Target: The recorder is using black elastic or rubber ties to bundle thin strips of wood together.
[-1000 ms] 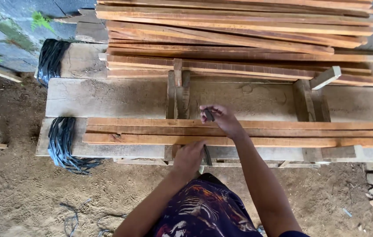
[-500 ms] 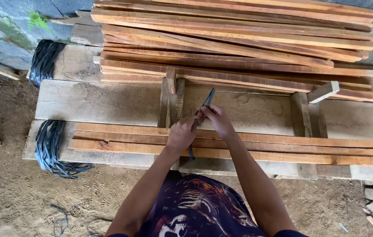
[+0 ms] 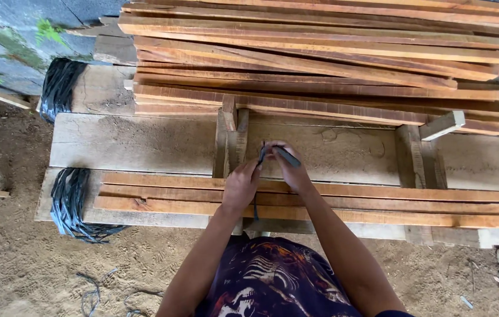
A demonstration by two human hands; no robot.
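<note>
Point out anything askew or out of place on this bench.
One short wood offcut lies tilted across the bench's right upright, out of line with the long slats. The back stack of slats is fanned unevenly rather than squared.

Rough-sawn reddish wood slats (image 3: 320,202), weathered grey plank surface (image 3: 132,144), glossy black, seemingly plastic strap (image 3: 281,155), matt sandy floor (image 3: 14,264)
</note>
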